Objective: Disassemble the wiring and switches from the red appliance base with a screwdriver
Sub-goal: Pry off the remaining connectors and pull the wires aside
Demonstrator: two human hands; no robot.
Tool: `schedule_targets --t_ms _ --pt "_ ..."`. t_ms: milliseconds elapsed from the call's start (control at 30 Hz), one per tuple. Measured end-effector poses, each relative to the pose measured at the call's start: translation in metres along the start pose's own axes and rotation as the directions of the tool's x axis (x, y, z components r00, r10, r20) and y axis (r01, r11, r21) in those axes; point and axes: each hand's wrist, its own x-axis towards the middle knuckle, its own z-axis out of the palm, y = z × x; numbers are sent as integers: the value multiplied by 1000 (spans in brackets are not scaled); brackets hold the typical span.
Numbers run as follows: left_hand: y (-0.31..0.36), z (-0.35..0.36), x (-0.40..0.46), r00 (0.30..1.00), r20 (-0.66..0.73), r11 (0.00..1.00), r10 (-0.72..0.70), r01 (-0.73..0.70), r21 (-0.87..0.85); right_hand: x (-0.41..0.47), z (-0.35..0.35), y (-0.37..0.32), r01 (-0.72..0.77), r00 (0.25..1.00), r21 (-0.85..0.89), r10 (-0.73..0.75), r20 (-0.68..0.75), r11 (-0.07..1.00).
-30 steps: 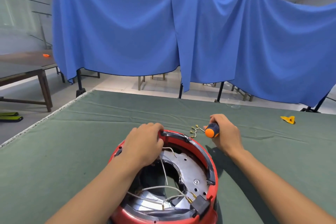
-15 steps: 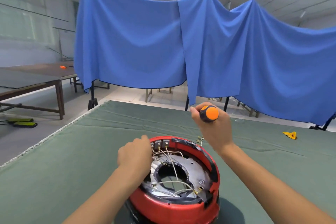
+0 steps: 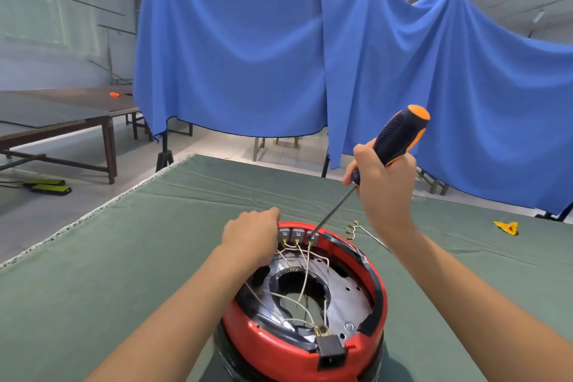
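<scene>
The round red appliance base [image 3: 273,350] stands on the green cloth, near the bottom middle of the head view. White wires [image 3: 305,276] run across its metal inside to three grey switches [image 3: 297,234] set in the far rim. My left hand [image 3: 251,237] grips the far left rim beside the switches. My right hand [image 3: 383,183] holds the orange and black screwdriver [image 3: 400,133] raised and slanted. Its tip touches the rightmost switch. A black socket [image 3: 330,350] sits in the near rim.
A loose bundle of wires with brass terminals [image 3: 353,228] lies on the green table [image 3: 93,288] just right of the base. A small yellow piece [image 3: 507,226] lies at the far right. Blue cloth [image 3: 248,56] hangs behind the table. Brown tables [image 3: 62,121] stand at the left.
My right hand lifted the screwdriver off the cloth, turned it tip down and brought the tip onto the rightmost switch. My left hand slid left along the rim, uncovering the switches.
</scene>
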Motion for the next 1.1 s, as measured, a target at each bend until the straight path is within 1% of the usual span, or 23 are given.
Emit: schedule_targets --t_ms 67,100,167,200,267,367,433,600,733,800,933,1100 --pt "6 3 2 998 -56 1000 16 -17 -24 -3 1 6 3 1000 13 -3 0 1000" --pt "8 7 3 995 -84 997 56 -60 -44 -5 0 9 6 1000 24 -6 -1 1000" --pt "7 17 3 985 -89 984 149 -157 -89 -8 -3 13 21 1000 42 -21 -10 999" --pt "5 20 3 983 -75 977 168 -176 -120 -9 -4 14 31 999 48 -30 -16 998" --pt "3 22 4 983 -57 971 176 -183 -154 -11 -6 16 50 999 58 -49 -24 997" --pt "5 25 3 983 -50 979 177 -181 -99 -16 -7 15 69 997 66 -67 -25 995" --pt "6 26 2 987 -39 986 153 -155 -61 -21 -6 14 78 997 70 -77 -15 994" --pt "7 24 2 990 -46 990 130 -132 -45 -36 -7 12 110 994 43 -110 -7 993" --pt "8 24 0 991 -49 991 127 -129 -35 -47 -11 12 89 996 65 -88 -17 994" --pt "8 23 -2 990 -46 991 134 -135 -13 -51 -16 12 74 996 62 -71 -49 995" --pt "8 22 -4 989 -46 990 142 -142 -3 -57 -23 12 -2 992 108 15 -128 994" --pt "7 22 -5 989 -52 990 141 -141 -4 -66 -31 13 -24 980 187 61 -192 982"
